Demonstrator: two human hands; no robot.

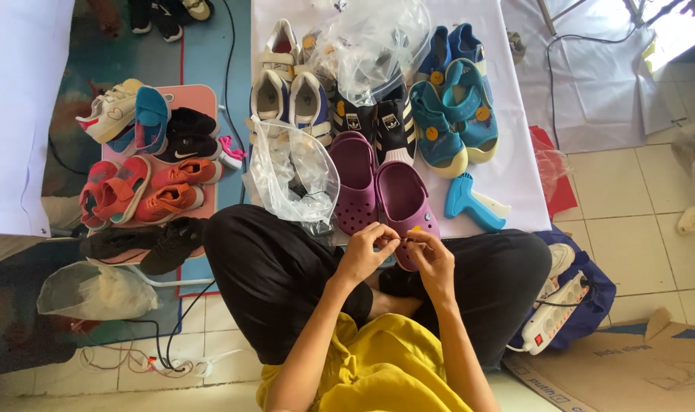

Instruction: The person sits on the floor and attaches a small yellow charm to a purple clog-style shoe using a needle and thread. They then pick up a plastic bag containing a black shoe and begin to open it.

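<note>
Both hands are working at the heel of the right-hand purple clog (405, 206), which is lying at the near edge of the white sheet (515, 164). The left hand (365, 252) is pinching something small at the clog's heel with fingertips closed; the right hand (431, 258) is meeting it, fingers curled tight on the same spot. What sits between the fingertips is too small to tell. Its twin purple clog (354, 179) is lying just beside it to the left, a crumpled clear plastic bag (290, 175) touching that one. A blue tagging gun (473, 202) is resting near the sheet's right edge, beside teal sandals (450, 122).
</note>
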